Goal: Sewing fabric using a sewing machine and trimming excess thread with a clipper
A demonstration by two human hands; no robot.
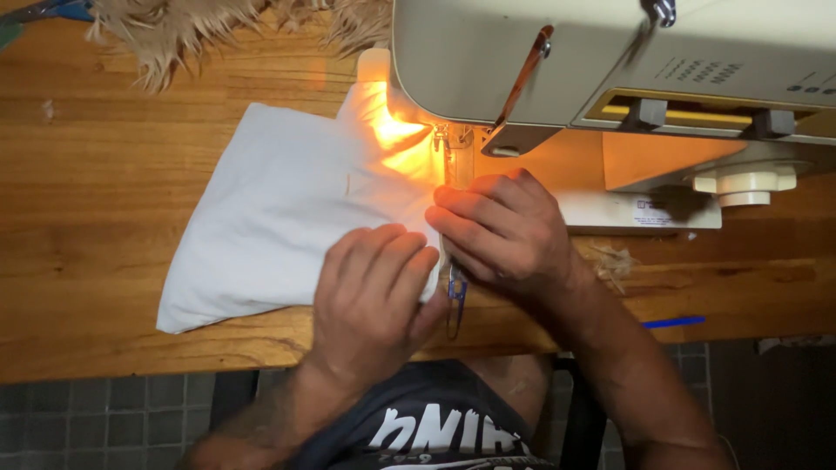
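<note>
From the head camera, the left hand point(374, 292) lies palm down on a piece of white fabric point(279, 209), fingers curled loosely and pressing it flat on the wooden table point(104, 200); it grips nothing. Just to its right, the right hand point(505, 231) rests with fingers together and nearly straight, fingertips on the fabric's edge, also closed around nothing. Between the two hands, slightly below the fingers, a small blue thread snip point(456, 296) sticks out. Directly beyond the right hand's fingertips stands the needle area point(446, 148) of a cream sewing machine point(540, 61), lit by its lamp. Far beyond the left hand lies tan fringe point(174, 30).
</note>
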